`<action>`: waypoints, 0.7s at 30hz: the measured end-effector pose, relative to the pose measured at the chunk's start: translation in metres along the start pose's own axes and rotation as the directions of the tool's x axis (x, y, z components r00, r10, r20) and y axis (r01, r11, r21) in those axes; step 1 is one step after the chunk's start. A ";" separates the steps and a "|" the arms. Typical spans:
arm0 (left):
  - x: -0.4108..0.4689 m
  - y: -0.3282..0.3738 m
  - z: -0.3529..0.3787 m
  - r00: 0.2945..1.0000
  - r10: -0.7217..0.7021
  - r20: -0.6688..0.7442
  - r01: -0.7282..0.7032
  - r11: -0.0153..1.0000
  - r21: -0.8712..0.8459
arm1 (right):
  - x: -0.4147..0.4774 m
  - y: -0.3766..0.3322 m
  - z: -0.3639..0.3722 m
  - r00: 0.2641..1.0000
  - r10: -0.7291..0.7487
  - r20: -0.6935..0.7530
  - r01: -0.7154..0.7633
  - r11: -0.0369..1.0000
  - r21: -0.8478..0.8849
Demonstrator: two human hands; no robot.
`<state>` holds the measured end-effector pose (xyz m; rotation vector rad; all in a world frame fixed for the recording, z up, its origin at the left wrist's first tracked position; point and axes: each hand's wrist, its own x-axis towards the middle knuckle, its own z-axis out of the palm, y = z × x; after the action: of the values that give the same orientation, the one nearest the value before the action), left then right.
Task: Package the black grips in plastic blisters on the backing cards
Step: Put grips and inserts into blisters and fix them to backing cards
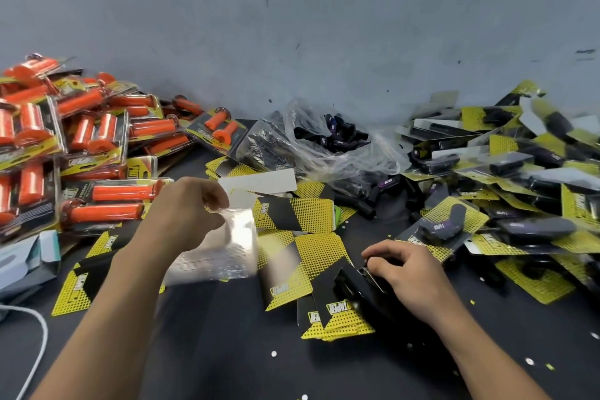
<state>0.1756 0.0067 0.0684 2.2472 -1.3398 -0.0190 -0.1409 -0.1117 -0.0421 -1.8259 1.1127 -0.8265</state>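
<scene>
Currently our left hand point(191, 208) pinches a clear blister point(220, 247) by its top edge, thumb and fingers curled on it. It is held off the surface point(227, 351) at centre-left of the frame. The blister is blurred; it looks empty, but we can't swear to it. Our right hand point(406, 266) is at centre-right, fingers curled over a black object point(357, 282) with a metal glint at its tip. A stapler is our guess, not confirmed.

Key relation: loose cards point(311, 250) lie flat between the two hands. The nearest sits just right of the blister, and the black object rests on one. The grips are further up the frame: loose grips point(360, 206) above the right hand, the rest in a clear bag point(331, 140) at upper centre by the wall. So the grips sit up and right of the blister, nearer the right hand than the left. The loose one we can make out lies on a diagonal, upper left to lower right.

Judgement: the blister needs a grip before it meets a card. The right hand has the shorter reach, but must let go of the black object first. The left can keep the blister over the cards.

Black packs point(519, 172) pile at right, orange packs point(81, 146) at left.
</scene>
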 end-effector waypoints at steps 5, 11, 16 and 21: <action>0.007 0.003 -0.007 0.999 0.017 0.049 -0.019 0.999 0.040 | 0.002 -0.001 0.000 1.000 0.017 0.013 -0.017 1.000 -0.004; 0.011 0.006 -0.024 0.983 0.059 0.176 -0.076 0.993 0.091 | 0.001 -0.002 0.000 0.999 0.035 0.009 -0.035 0.999 0.013; 0.002 0.027 -0.030 0.993 0.113 -0.029 -0.116 0.989 -0.092 | 0.000 -0.005 -0.001 0.999 0.033 0.021 -0.034 0.999 0.015; -0.011 0.073 -0.014 0.971 0.215 -0.104 -0.238 0.898 -0.370 | -0.002 -0.009 -0.005 0.973 -0.028 -0.228 0.061 0.988 0.142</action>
<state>0.1137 -0.0055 0.1094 1.7471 -1.4195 -0.1181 -0.1419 -0.1091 -0.0319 -1.6684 1.1214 -1.1360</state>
